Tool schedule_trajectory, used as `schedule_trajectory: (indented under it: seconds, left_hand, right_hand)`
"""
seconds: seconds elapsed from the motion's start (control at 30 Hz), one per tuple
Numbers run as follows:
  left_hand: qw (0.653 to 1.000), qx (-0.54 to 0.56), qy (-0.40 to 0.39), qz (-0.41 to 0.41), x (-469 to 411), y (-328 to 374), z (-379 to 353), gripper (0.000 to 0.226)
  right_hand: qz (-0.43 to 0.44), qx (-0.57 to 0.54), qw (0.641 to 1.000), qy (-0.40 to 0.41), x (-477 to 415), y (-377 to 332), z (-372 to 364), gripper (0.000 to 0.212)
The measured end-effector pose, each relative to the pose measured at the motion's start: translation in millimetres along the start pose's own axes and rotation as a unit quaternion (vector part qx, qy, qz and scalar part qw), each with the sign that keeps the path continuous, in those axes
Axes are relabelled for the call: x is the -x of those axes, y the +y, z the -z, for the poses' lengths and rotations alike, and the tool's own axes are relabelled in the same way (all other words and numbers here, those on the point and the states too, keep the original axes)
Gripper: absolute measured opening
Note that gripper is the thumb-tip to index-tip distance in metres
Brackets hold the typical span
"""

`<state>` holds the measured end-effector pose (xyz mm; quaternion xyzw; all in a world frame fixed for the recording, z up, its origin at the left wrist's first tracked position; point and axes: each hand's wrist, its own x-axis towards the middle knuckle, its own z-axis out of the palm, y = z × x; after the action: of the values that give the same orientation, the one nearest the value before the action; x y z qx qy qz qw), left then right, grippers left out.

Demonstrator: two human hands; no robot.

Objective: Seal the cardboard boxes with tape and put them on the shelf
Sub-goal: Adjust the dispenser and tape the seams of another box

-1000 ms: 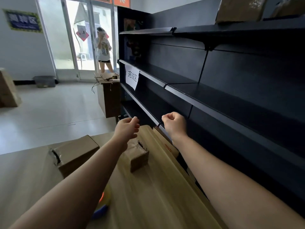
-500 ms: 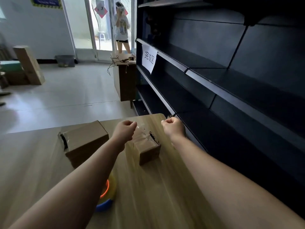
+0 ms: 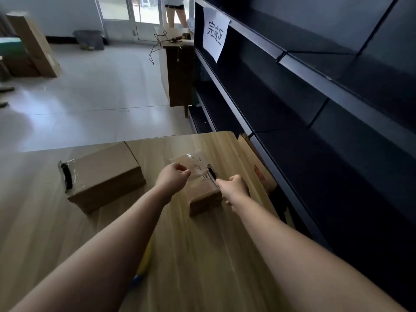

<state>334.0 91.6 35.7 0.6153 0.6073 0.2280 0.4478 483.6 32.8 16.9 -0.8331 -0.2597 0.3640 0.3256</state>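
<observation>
Hands both clenched over the small box (image 3: pixel 203 185): left hand (image 3: pixel 172 175) just beside its left edge, right hand (image 3: pixel 235 186) touching its right side. Whether they pinch tape, can't tell. Box sits on bench (image 3: pixel 202 255) near the shelf (image 3: pixel 292 70); I'd press any strip flat across the torn seam.

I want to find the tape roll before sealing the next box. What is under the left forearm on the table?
Under the left forearm a yellow and blue curved edge shows on the wooden table. The arm covers the rest, so whether it is the tape roll cannot be confirmed.

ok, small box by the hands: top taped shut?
Not fully. The small box has glossy tape across its top, but a dark gap still shows at the seam.
</observation>
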Motion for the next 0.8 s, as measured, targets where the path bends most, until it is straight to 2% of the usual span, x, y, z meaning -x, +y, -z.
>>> schedule_trajectory:
  seconds: [0.1, 0.27, 0.47, 0.6, 0.73, 0.8]
  left_hand:
    - [0.999, -0.034, -0.002, 0.002, -18.1, -6.8, -9.7, 0.033]
    - [0.988, -0.155, 0.004, 0.0, -48.8, -16.2, -20.5, 0.046]
    - [0.958, -0.285, -0.031, -0.026, -75.9, -16.8, -27.0, 0.062]
    - [0.942, -0.33, -0.067, -0.02, -89.2, -24.1, -27.6, 0.07]
    - [0.93, -0.363, 0.0, -0.051, -91.9, -29.1, -24.4, 0.066]
    - [0.93, -0.366, 0.019, -0.023, -92.7, -30.4, -20.8, 0.067]
  right_hand:
    - [-0.036, -0.015, 0.999, -0.009, -13.4, 7.7, -11.3, 0.057]
    - [-0.067, -0.011, 0.997, -0.026, -32.1, 18.9, -25.9, 0.053]
    - [-0.057, -0.007, 0.998, -0.034, -47.9, 30.1, -35.5, 0.051]
    - [-0.046, -0.025, 0.998, -0.029, -58.2, 30.7, -34.3, 0.051]
    - [-0.039, -0.039, 0.998, 0.003, -67.6, 29.8, -34.3, 0.039]
    - [-0.033, -0.053, 0.998, 0.022, -70.4, 29.6, -33.1, 0.03]
